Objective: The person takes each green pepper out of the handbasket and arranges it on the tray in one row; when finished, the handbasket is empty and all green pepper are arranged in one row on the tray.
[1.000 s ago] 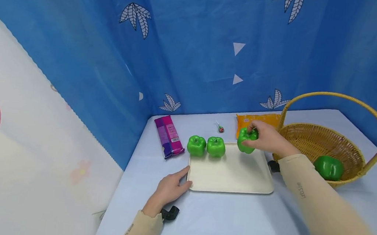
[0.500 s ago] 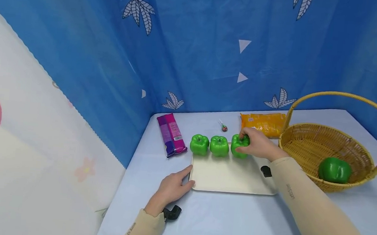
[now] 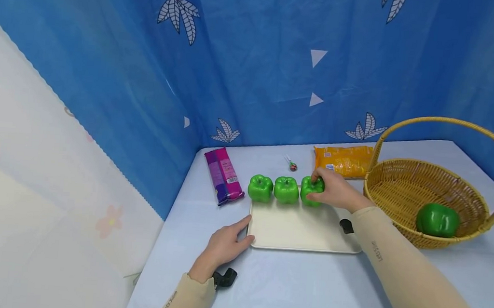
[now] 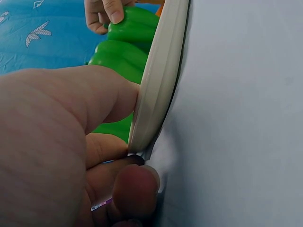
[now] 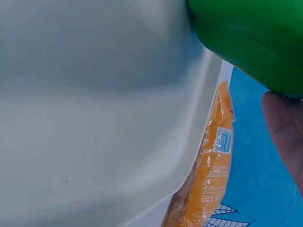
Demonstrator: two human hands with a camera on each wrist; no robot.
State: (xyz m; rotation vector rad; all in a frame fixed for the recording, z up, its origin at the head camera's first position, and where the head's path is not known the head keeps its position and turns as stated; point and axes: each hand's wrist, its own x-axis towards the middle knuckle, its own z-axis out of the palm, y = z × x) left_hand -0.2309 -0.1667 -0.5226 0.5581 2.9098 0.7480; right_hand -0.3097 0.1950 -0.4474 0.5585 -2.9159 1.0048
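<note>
Three light-green bell peppers stand in a row along the back of a cream tray [image 3: 302, 228]: a left pepper [image 3: 260, 189], a middle pepper [image 3: 286, 190] and a right pepper [image 3: 311, 192]. From above, my right hand [image 3: 335, 190] grips the right pepper between thumb and fingers; in the right wrist view that pepper [image 5: 255, 42] sits at the tray's rim. My left hand [image 3: 224, 244] rests at the tray's left edge, thumb and index finger spread and touching it. The left wrist view shows those fingers against the tray rim [image 4: 158, 80], the other fingers loosely bent.
A wicker basket [image 3: 428, 175] with a tall handle stands to the right, a darker green bell pepper [image 3: 438, 220] inside it. Behind the tray lie an orange packet [image 3: 346, 159] and a lollipop [image 3: 291, 165]. A purple-pink packet [image 3: 224, 176] lies at left. Blue curtain backs the table.
My right hand has carried the right pepper leftward and down to the tray's back edge, beside the middle pepper. For the last half second it has hardly moved. The left hand stays at the tray.
</note>
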